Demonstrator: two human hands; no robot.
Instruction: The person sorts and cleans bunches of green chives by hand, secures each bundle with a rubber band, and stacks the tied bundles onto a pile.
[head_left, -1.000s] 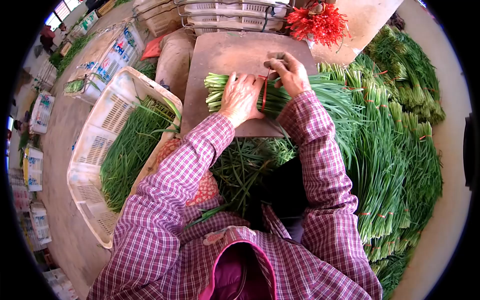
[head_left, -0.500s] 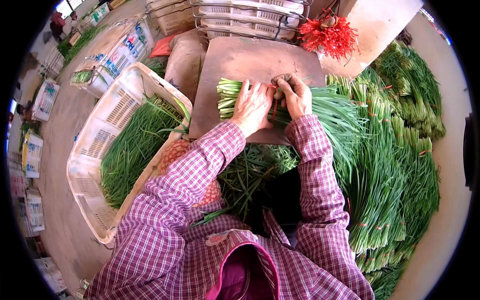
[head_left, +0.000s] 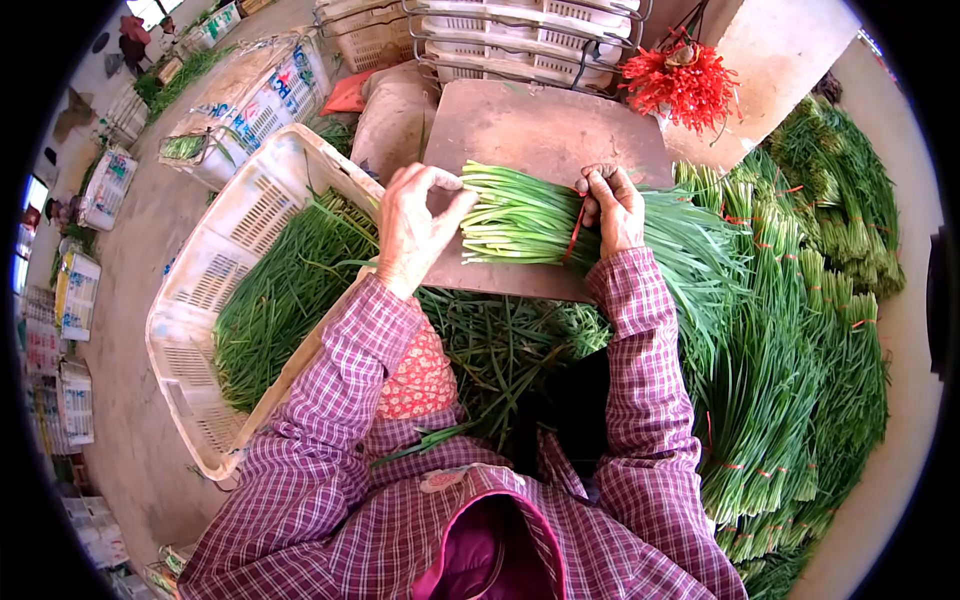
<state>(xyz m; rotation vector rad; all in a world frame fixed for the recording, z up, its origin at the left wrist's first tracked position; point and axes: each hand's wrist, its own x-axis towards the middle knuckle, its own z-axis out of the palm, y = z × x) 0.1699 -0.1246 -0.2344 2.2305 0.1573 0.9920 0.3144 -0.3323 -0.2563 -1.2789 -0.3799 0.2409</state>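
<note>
A bundle of chives (head_left: 525, 215) lies across the brown board (head_left: 550, 120), pale cut ends to the left and green leaves trailing off to the right. A red tie (head_left: 576, 228) goes around its middle. My right hand (head_left: 614, 208) is closed at the top of this tie, thumb and fingertips pinching it. At the cut ends, my left hand (head_left: 412, 225) is open, its thumb and forefinger curved apart in a C shape with their tips close to the stems. Whether those tips touch a stem is hard to tell.
A white crate (head_left: 190, 300) of loose chives stands at the left. Tied bundles (head_left: 770, 380) are piled at the right. Red ties (head_left: 682, 85) hang in a bunch behind the board, beside stacked crates (head_left: 520, 45). Loose leaves (head_left: 510, 350) lie below the board's front edge.
My left hand has come off the top of the bundle and moved left to its cut ends. My right hand stays at the red tie. The whole view has shifted slightly.
</note>
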